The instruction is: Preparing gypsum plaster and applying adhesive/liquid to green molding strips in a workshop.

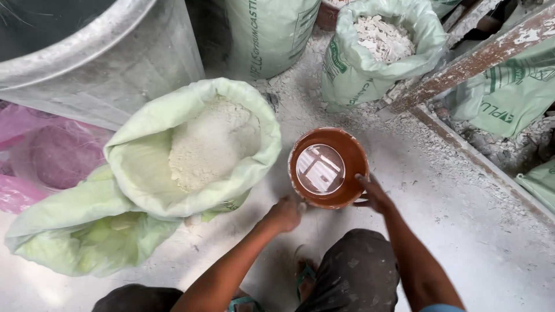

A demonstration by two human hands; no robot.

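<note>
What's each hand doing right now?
Left hand: closed, gripping the brown bowl's near rim.
Right hand: open, fingers on the bowl's rim.

Round brown plastic bowl (328, 167): smooth, semi-gloss wall; liquid inside w/ mirror-like reflective surface. Open pale-green woven plastic sack (193, 150): matt, crinkled, rolled rim; contents fine off-white powder (211, 144), dry, matt, soft-looking. Second pale-green woven sack (376, 52): same finish; contents coarse white lumps, chalky. Large grey metal drum (104, 63): dull, dust-coated. Pink plastic sheet (40, 156): thin, translucent, slightly glossy. Wooden beam (468, 63): rough, paint flaking. Grey concrete floor (462, 231): smooth, matt, powder-dusted. Left hand (284, 214) & right hand (376, 195): bare skin, light dust.
</note>
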